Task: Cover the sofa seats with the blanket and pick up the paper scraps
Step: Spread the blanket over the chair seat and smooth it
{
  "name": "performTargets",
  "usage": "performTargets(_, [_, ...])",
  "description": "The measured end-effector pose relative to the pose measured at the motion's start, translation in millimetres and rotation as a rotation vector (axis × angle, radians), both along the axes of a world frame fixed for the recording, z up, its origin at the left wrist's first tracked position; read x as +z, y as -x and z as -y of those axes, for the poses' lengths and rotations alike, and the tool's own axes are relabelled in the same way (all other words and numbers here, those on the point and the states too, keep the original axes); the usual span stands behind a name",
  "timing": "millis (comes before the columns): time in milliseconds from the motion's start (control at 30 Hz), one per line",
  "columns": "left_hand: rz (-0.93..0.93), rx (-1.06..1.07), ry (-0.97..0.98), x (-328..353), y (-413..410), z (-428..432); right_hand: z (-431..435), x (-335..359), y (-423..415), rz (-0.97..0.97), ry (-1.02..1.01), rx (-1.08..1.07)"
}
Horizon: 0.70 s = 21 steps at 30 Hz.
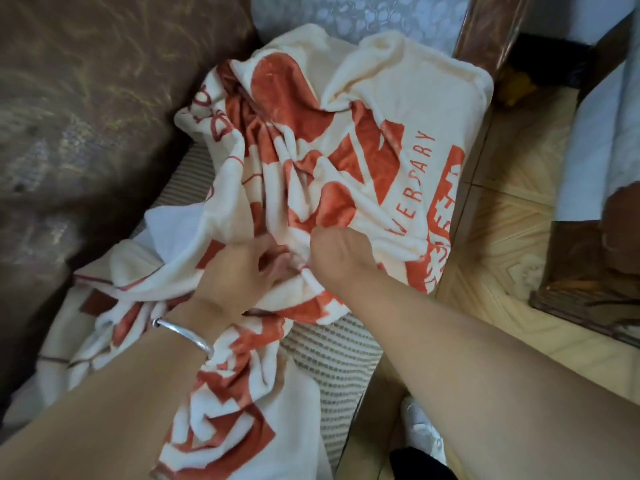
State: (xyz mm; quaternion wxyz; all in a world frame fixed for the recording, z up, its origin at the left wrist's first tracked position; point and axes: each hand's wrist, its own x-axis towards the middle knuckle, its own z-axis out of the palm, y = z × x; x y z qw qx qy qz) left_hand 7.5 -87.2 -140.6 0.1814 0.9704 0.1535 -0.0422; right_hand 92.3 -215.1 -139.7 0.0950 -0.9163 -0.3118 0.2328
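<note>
Gripping one gathered fold, both hands meet at the middle of the blanket (346,133), which lies crumpled on the sofa seat (336,348). The left hand (239,271), with a silver bangle (183,332) at its wrist, curls its fingers into the cloth. The right hand (332,251) sits just beside it, knuckles up, its fingertips tucked into the same fold. The two hands are almost touching, so neither is spread.

The blanket is cream with a red print. Its long axis runs from about 7 o'clock, where it trails under the left forearm, up to about 1 o'clock, where its hemmed edge lies next to the wooden arm of the sofa (485,32). Most of the cloth is heaped beyond the hands, from 11 to 1 o'clock. Striped seat fabric shows bare at 5 to 6 o'clock from the hands and again at 10 o'clock, against the brown sofa back (86,98).

The covering looks only begun. To lie flat, the cloth probably has to be drawn apart along that 7-to-1 line and across it. The right hand is nearer the edge over the tiled floor (502,237), and the left is nearer the sofa back. I cannot make out any paper scraps for certain.
</note>
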Motion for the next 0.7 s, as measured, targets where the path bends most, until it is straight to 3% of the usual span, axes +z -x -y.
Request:
performTargets(133, [-0.577,-0.206,-0.028,-1,37,-11,-7,1,33,-0.299,-0.013,-0.023])
performTargets(200, [-0.728,-0.257,-0.101,-5,52,-14,-11,-6,45,-0.316,0.068,0.008])
performTargets(300, [-0.534,-0.178,-0.031,-11,61,-13,-14,-16,55,-0.087,0.157,0.090])
performTargets(367, [-0.373,-0.038,0.068,-4,56,-14,-12,-15,53,-0.061,0.131,0.055])
performTargets(400, [-0.386,0.024,0.118,1,53,-15,-11,-12,50,-0.098,0.139,0.016])
performTargets(533, [-0.780,0.238,0.366,18,52,-26,-9,3,27,-0.179,0.313,-0.110])
performTargets(633, [-0.882,0.378,0.554,21,57,-29,-16,3,22,0.174,0.322,-0.151])
performTargets(700, [-0.961,0.352,0.555,27,57,-20,-18,4,25,0.328,0.261,-0.145])
